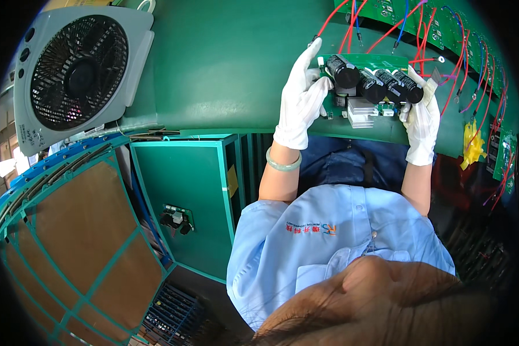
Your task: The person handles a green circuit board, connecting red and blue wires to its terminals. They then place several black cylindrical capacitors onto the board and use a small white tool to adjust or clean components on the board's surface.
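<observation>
The green surface (pixel 219 69) arched across twelve o'clock of the view. A light blue shirt (pixel 323 254) spread over four and five o'clock, its chest marked with an emblem and coloured lettering turned upside down. Between eight and nine o'clock was a green cabinet (pixel 181 164). A grey box fan (pixel 79 79) filled ten o'clock, with dark handwriting on its casing too small to read. Toward two o'clock ran a row of circuit boards (pixel 441 36) with red, blue and purple wires.

The green capacitor board (pixel 380 59) was held over the near part of the surface, between one and two o'clock. It was a roughly rectangular board, crowded with parts.

Both hands wore white gloves. The left hand (pixel 305 95) pinched the board's nine o'clock end between thumb and fingers, its forefinger pointing up past the edge. The right hand (pixel 422 118) was curled around the three o'clock end.

A yellow bundle (pixel 473 144) hung near three o'clock; a smaller board (pixel 177 219) lay against the cabinet at eight. Four black cylindrical capacitors (pixel 371 86) lined the held board, pale print on their sleeves. Below them, at its six o'clock edge, sat a silver finned heat sink (pixel 361 113). A pale green bangle (pixel 283 166) circled the left wrist.
</observation>
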Demonstrator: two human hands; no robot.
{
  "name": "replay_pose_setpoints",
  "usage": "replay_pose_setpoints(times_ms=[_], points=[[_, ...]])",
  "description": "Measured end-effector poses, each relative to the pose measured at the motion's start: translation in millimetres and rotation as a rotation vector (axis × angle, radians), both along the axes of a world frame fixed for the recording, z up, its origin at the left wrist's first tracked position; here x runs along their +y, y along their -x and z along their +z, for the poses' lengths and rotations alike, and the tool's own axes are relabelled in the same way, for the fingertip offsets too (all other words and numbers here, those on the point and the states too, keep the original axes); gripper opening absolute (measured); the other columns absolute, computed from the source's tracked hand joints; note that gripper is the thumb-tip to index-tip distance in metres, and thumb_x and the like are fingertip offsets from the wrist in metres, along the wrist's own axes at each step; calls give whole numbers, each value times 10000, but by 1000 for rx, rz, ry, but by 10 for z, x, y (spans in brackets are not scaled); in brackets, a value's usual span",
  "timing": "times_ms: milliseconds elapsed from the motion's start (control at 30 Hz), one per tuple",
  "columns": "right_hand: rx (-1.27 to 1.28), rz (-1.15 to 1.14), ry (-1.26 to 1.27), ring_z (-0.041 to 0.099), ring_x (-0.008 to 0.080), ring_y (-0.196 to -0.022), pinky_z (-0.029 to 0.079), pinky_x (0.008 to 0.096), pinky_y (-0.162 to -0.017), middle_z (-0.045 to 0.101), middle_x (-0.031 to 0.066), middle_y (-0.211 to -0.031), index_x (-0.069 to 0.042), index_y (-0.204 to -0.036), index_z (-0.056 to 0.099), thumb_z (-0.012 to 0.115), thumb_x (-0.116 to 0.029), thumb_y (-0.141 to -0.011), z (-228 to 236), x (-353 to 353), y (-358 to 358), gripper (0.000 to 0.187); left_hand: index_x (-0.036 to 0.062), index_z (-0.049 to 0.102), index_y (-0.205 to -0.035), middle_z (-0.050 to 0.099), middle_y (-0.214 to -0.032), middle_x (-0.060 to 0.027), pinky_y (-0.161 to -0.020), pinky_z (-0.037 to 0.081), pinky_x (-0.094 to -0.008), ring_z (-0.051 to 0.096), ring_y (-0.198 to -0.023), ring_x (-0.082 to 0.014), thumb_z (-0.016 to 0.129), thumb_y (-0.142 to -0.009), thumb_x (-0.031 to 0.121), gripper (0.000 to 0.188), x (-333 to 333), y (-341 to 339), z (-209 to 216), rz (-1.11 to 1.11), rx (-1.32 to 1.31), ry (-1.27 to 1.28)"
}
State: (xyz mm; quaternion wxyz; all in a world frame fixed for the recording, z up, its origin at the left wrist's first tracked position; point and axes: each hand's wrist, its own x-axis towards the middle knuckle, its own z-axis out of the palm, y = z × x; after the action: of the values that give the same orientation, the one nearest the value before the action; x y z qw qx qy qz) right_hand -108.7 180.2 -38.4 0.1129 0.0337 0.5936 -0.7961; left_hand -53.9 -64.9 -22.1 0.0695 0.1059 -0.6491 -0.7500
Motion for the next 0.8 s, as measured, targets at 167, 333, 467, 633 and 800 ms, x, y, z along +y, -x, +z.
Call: replay_pose_setpoints(times_ms=[167, 333, 467, 633, 800], points=[[-40, 13, 2, 519, 57, -620, 442, 200, -529, 629, 69, -1044, 6, -1394, 504, 522, -264, -1040, 3, 40, -17, 446, -8, 399, -1466, 609, -1250, -113, -495, 464, -168, 462, -651, -17, 572, -930, 47, 566, -114, -13, -116, -93, 25, -37], [25, 120, -167, 551, 68, -592, 450, 205, -496, 658, 88, -1077, 6, -1373, 526, 520, -224, -1041, 17, 247, -218, 405, -45, 424, -1418, 535, -1395, -147, -835, 494, -242, 557, -943, -93, 616, -944, 131, 541, -72, -51, -135, -113, 200, -124], [243, 205, -735, 501, 45, -642, 434, 208, -591, 648, 19, -883, -68, -1389, 551, 518, -211, -1039, 537, 386, -24, 379, -81, 439, -1386, 483, -1449, -186, -1071, 427, -358, 531, -1256, -218, 713, -908, 229, 632, 41, -37, 35, -115, 142, -196], [681, 326, -667, 665, 180, -981, 514, 299, -869, 695, 78, -1078, -97, -1344, 546, 611, -166, -966, 732, 144, 319, 389, -65, 458, -1392, 501, -1427, -161, -1043, 443, -333, 548, -1221, -212, 698, -914, 227, 610, 40, -14, -88, -70, 148, -99], [1355, 680, -1172, 657, 223, -922, 513, 323, -768, 653, 39, -1025, -130, -1289, 578, 594, -125, -894, 935, -96, 602, 395, -53, 456, -1407, 517, -1406, -142, -1026, 439, -314, 555, -1185, -188, 681, -926, 185, 582, 38, -9, -22, -77, 144, -122]])
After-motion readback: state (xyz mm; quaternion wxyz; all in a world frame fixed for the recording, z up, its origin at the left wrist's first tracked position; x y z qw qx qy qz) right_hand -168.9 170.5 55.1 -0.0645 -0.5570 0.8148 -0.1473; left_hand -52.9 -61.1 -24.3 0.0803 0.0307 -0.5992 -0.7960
